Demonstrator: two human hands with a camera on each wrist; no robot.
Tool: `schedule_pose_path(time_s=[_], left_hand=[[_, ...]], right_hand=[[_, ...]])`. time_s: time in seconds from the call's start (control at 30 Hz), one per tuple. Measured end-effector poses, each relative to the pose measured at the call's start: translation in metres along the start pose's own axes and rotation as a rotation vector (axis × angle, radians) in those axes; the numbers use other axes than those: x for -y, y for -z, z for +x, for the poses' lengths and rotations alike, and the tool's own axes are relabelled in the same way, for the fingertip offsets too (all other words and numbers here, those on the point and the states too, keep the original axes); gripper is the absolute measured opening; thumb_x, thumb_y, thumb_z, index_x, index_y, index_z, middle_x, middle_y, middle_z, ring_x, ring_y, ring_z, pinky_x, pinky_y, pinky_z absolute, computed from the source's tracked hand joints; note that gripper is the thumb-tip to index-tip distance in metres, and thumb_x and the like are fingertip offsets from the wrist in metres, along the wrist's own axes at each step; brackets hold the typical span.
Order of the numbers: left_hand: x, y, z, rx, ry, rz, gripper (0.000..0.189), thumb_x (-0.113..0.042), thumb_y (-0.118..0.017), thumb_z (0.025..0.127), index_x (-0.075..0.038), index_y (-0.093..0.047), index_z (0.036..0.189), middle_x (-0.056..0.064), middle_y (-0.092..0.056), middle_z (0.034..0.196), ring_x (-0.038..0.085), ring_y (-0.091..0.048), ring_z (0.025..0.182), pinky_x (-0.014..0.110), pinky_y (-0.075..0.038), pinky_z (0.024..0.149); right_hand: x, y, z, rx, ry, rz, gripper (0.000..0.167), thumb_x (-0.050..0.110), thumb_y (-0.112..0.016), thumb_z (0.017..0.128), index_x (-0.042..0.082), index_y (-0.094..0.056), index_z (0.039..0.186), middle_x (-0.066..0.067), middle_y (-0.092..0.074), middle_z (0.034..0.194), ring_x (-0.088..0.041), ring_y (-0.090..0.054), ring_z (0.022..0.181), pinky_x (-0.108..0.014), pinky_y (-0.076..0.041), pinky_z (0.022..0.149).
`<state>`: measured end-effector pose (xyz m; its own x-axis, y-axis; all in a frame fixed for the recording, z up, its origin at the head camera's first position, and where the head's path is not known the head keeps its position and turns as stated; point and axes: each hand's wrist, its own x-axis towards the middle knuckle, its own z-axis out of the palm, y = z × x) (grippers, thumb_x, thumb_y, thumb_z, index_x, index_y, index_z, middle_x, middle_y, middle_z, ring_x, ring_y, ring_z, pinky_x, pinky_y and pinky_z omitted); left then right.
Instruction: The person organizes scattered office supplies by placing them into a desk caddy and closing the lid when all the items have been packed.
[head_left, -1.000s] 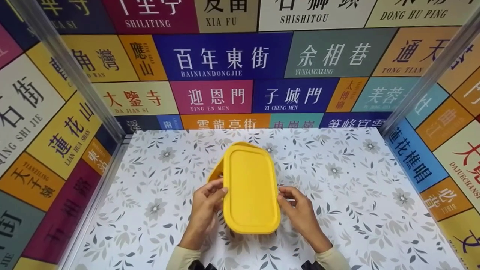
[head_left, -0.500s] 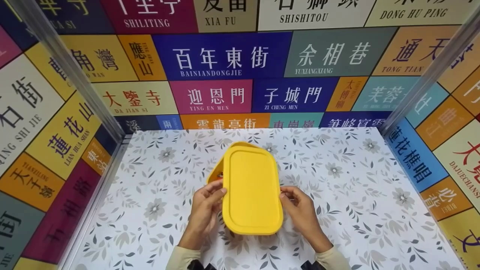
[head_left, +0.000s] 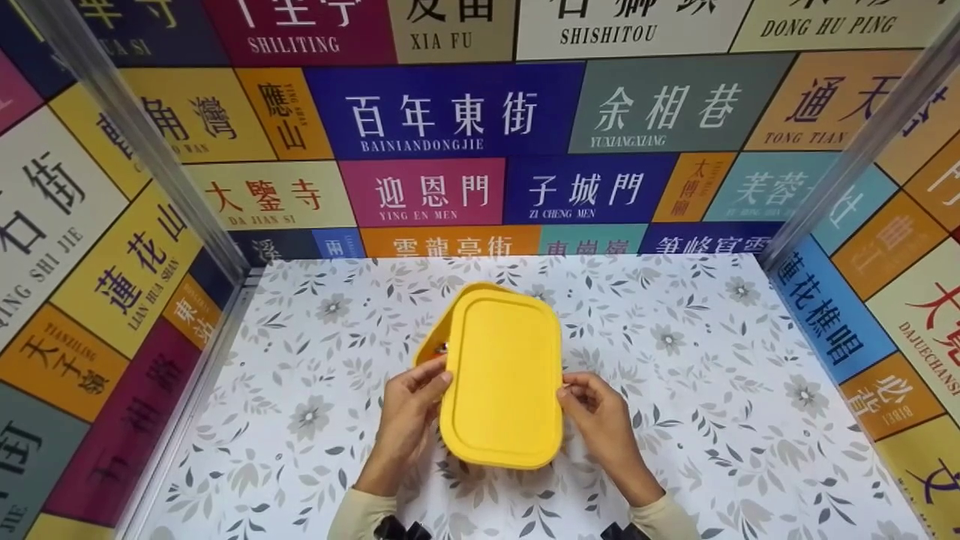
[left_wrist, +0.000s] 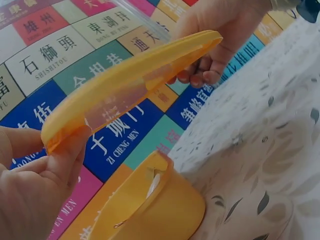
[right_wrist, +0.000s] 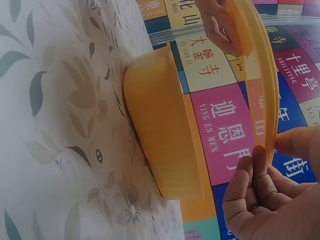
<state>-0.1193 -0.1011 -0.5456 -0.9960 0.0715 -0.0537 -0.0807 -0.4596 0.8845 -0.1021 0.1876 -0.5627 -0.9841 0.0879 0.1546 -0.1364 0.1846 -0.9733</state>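
A yellow plastic lid (head_left: pixel 502 379) is raised above a yellow food container (head_left: pixel 433 343) and covers most of it in the head view. My left hand (head_left: pixel 412 409) pinches the lid's left edge between thumb and fingers. Its opposite edge is pinched by my right hand (head_left: pixel 600 412). Both wrist views show a gap between the lid (left_wrist: pixel 120 75) and the container (right_wrist: pixel 155 125), which stands upright on the table. Through the opening at the left, small reddish and dark bits show inside. Most of the contents are hidden under the lid.
White tabletop covering (head_left: pixel 667 345) with grey flowers and leaves lies under everything. Colourful sign-printed panels (head_left: pixel 442 112) rise at the back and both sides. Transparent strips (head_left: pixel 172 172) run along the corners.
The lid has grown slightly wider in view, then shifted a little left over the container. Both hands keep their pinch on its edges and barely move. The container stays in place.
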Motion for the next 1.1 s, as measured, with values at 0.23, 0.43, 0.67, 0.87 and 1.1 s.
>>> schedule_pose_path(time_s=[0.23,0.43,0.67,0.87,1.1], left_hand=[[-0.003,0.000,0.003,-0.089,-0.009,0.240,0.039,-0.005,-0.071,0.105,0.008,-0.069,0.142,0.025,-0.074,0.130,0.029,-0.077,0.113,0.036,-0.068,0.092],[-0.002,0.004,0.007,-0.137,-0.052,0.390,0.032,-0.006,-0.073,0.103,0.003,-0.076,0.135,0.022,-0.077,0.127,0.028,-0.077,0.112,0.029,-0.067,0.090],[0.000,0.011,0.017,-0.159,-0.159,0.636,0.025,-0.005,-0.076,0.101,0.000,-0.082,0.124,0.016,-0.079,0.114,0.025,-0.076,0.100,0.023,-0.064,0.083],[-0.003,0.014,0.024,-0.179,-0.214,0.788,0.022,-0.006,-0.078,0.098,-0.004,-0.085,0.119,0.010,-0.081,0.108,0.022,-0.074,0.097,0.025,-0.061,0.081],[0.000,0.017,0.033,-0.182,-0.258,0.891,0.021,-0.003,-0.077,0.098,-0.003,-0.086,0.117,0.010,-0.081,0.109,0.023,-0.076,0.096,0.030,-0.064,0.080]], right_hand=[[0.000,-0.002,-0.002,0.007,-0.020,0.003,0.021,0.004,-0.076,0.103,-0.006,-0.074,0.121,-0.014,-0.074,0.099,-0.014,-0.070,0.089,-0.019,-0.060,0.082],[-0.002,-0.006,-0.004,0.020,-0.053,0.010,0.021,0.004,-0.077,0.102,-0.007,-0.075,0.119,-0.014,-0.075,0.096,-0.018,-0.072,0.087,-0.020,-0.062,0.079],[-0.005,-0.015,-0.008,0.001,-0.156,-0.019,0.022,0.009,-0.082,0.099,-0.004,-0.079,0.117,-0.011,-0.079,0.096,-0.019,-0.076,0.085,-0.023,-0.063,0.073],[-0.009,-0.022,-0.009,-0.004,-0.179,0.010,0.021,0.008,-0.083,0.097,-0.004,-0.079,0.115,-0.012,-0.080,0.097,-0.021,-0.077,0.086,-0.027,-0.066,0.075],[-0.015,-0.029,-0.010,-0.010,-0.150,0.006,0.021,0.005,-0.083,0.096,-0.007,-0.076,0.112,-0.014,-0.080,0.096,-0.013,-0.075,0.084,-0.019,-0.062,0.073]])
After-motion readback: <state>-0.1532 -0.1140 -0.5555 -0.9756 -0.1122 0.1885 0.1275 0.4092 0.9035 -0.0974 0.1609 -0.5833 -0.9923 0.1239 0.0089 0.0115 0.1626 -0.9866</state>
